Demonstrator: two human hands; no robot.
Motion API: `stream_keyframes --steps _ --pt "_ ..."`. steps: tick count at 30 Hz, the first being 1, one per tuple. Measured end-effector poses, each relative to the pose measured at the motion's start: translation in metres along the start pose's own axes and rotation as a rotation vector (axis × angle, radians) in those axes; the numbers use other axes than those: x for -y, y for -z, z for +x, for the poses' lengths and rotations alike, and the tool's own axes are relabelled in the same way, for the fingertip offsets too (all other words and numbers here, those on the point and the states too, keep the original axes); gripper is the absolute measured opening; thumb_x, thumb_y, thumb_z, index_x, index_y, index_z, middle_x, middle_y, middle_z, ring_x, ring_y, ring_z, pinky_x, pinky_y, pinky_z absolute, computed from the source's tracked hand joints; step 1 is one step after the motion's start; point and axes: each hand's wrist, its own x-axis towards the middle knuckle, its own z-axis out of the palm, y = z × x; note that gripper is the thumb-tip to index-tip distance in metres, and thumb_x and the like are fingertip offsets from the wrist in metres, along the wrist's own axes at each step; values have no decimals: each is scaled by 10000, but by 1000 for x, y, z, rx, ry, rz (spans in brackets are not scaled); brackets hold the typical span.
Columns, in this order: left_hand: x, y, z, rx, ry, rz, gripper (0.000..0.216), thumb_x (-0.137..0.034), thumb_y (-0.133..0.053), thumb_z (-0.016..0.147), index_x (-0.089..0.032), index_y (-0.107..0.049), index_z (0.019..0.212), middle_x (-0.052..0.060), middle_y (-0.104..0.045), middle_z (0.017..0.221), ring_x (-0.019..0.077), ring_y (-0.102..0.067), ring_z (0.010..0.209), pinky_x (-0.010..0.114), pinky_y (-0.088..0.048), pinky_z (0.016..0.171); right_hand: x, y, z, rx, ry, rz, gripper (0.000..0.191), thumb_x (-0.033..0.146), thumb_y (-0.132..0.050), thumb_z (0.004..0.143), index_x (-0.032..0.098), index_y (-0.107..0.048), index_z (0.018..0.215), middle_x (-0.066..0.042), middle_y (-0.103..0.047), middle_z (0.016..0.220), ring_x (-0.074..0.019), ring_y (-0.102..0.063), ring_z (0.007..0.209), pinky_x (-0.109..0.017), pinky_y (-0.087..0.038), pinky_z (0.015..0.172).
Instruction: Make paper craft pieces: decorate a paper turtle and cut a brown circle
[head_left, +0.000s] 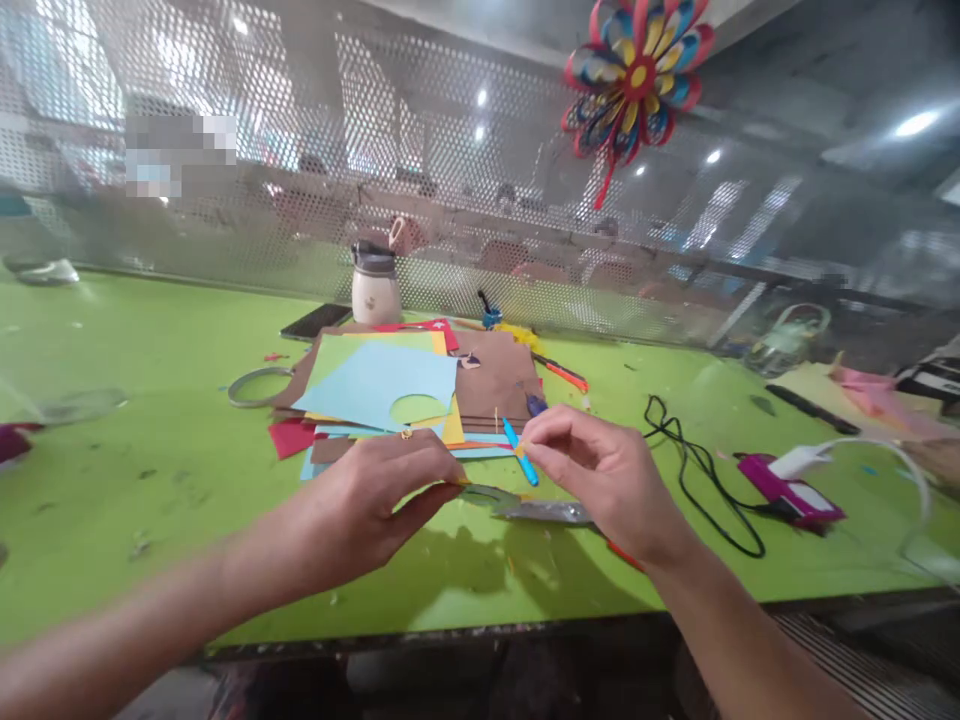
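My left hand [397,490] is closed in a pinch on the end of a thin, curved piece of paper [487,495], greenish with a yellow edge. My right hand [607,480] has thumb and forefinger pressed together around a tiny orange-yellow bit too small to name. Scissors [551,512] show below the right palm, blades pointing left toward the paper piece; a bit of red handle [626,555] shows past the hand. Whether the other right fingers touch them is hidden. A blue pen [520,450] lies just behind the right fingertips.
Coloured paper sheets [360,385], the top one blue with a round cutout, lie on the green table [187,420]. Behind are a bottle [376,285], a phone [315,321] and an orange cutter [566,375]. At right are a black cord [697,470] and a purple device [795,495].
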Motion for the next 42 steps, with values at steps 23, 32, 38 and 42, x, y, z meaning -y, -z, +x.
stream_keyframes --steps 23,32,38,42 --pt "28 -26 3 37 617 -936 233 -404 -680 909 -180 -640 865 -1 -564 829 112 -491 731 208 -406 639 -14 -2 26 212 -323 191 124 296 -708 837 178 -685 809 -2 -622 754 -130 -548 707 -263 -444 649" --pt "29 -26 2 73 645 -923 282 -443 -696 885 -171 -636 836 -19 -537 749 95 -454 657 189 -381 579 -17 -2 25 241 -372 190 153 300 -726 836 151 -695 822 -16 -647 789 -126 -564 720 -260 -450 660" --pt "27 -27 1 55 650 -956 286 -446 -708 875 -170 -641 840 -17 -553 747 95 -470 656 179 -404 578 -18 -3 24 242 -364 208 146 284 -721 843 143 -695 818 -21 -648 792 -122 -571 719 -255 -461 657" --pt "24 -28 1 34 654 -971 276 -417 -720 872 -161 -635 813 -21 -541 736 85 -460 640 170 -398 571 -18 -4 23 221 -363 229 125 259 -716 847 144 -690 806 -11 -642 753 -118 -580 706 -249 -478 658"
